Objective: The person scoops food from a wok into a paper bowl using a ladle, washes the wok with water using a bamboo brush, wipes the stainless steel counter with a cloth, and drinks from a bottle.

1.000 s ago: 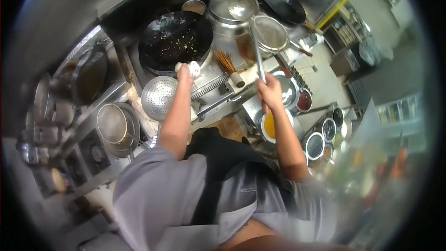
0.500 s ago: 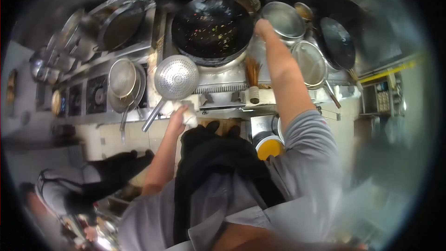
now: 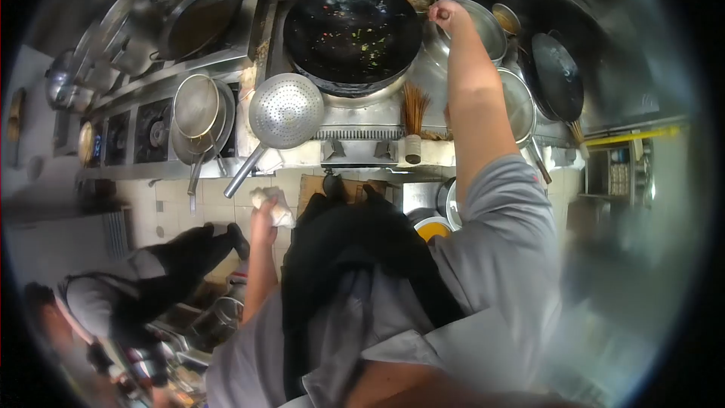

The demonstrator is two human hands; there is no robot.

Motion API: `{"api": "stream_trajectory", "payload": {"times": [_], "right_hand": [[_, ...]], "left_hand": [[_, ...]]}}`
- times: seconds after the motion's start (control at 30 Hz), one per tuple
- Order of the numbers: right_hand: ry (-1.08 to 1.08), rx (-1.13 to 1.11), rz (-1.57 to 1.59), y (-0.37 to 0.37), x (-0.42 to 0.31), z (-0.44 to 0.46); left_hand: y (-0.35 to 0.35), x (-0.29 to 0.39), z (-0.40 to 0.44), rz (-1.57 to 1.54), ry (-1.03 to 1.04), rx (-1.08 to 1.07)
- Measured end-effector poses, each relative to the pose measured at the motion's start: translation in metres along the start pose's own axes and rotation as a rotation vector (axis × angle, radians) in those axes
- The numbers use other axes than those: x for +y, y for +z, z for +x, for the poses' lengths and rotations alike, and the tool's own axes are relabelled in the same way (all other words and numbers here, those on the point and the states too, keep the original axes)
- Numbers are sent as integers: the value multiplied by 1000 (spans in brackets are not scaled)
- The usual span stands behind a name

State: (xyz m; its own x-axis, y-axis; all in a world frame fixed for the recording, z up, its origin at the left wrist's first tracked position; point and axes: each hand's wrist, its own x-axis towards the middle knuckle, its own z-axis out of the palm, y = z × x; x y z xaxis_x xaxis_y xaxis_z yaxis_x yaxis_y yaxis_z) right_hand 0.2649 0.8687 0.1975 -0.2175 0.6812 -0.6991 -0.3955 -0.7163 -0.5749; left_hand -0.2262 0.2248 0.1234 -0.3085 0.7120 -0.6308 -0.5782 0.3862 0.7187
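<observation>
My left hand (image 3: 263, 224) is closed around a crumpled white cloth (image 3: 279, 213), below the stove's front edge. At the back of the stove my right hand (image 3: 448, 17) is closed beside a round metal basin (image 3: 487, 26); what its fingers hold is too small to make out. Left of that hand sits a large black wok (image 3: 351, 45) with scattered bits of food in it. A perforated metal strainer (image 3: 287, 111) lies in front of the wok, its handle pointing toward me. Near the wok's right front lies a bamboo brush (image 3: 414, 121).
Mesh strainers (image 3: 198, 108) rest on the left burners, and another mesh strainer (image 3: 516, 109) lies under my right forearm. A second dark wok (image 3: 557, 75) stands at right. A pot of orange liquid (image 3: 433, 230) is below the counter. A co-worker (image 3: 113, 295) bends at lower left.
My left hand has moved down and left with the cloth, away from the counter edge. My right hand has shifted slightly up and right. The co-worker leans lower.
</observation>
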Motion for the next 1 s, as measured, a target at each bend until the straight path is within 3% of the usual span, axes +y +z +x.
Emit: {"api": "stream_trajectory", "payload": {"times": [0.07, 0.1, 0.13, 0.2, 0.3, 0.43, 0.53, 0.6, 0.67, 0.73, 0.8, 0.83, 0.87, 0.93, 0.97, 1.0], "right_hand": [[-205, 14, -874, -8, 2, -13], [-273, 157, -1833, -4, -1, -14], [-430, 461, -2027, 38, 31, -96], [-746, 678, -1756, 18, 71, -123], [-779, 833, -1498, -27, 116, -138], [-690, 1060, -1257, -24, 163, -173], [-556, 1016, -1229, -72, 167, -129], [-440, 971, -1337, -83, 164, -116], [-465, 995, -1318, -71, 151, -125], [-385, 615, -742, -59, 126, -134], [-461, 233, 219, -65, 113, -136], [-377, 214, 442, -49, 109, -151], [-380, 218, 440, -48, 107, -158], [-300, 4, 524, -50, 106, -173], [-389, 149, 446, -31, 109, -190], [-386, 155, 448, -22, 107, -204]], "left_hand": [[24, 29, 6, 48, 13, -53], [30, 37, 10, 88, 26, -87], [31, 40, 20, 98, 11, -108], [29, 46, 40, 193, 69, -127], [37, 57, 60, 241, 128, -172], [37, 67, 95, 294, 123, -249], [41, 74, 115, 386, 143, -318], [41, 83, 131, 500, 27, -411], [47, 83, 142, 514, 16, -405], [52, 84, 146, 528, -1, -389], [60, 83, 143, 417, 92, -509], [61, 82, 141, 418, 87, -511], [65, 83, 138, 432, 73, -473], [74, 83, 127, 440, 52, -435], [78, 85, 117, 429, 45, -402], [78, 86, 112, 423, 38, -369]]}}
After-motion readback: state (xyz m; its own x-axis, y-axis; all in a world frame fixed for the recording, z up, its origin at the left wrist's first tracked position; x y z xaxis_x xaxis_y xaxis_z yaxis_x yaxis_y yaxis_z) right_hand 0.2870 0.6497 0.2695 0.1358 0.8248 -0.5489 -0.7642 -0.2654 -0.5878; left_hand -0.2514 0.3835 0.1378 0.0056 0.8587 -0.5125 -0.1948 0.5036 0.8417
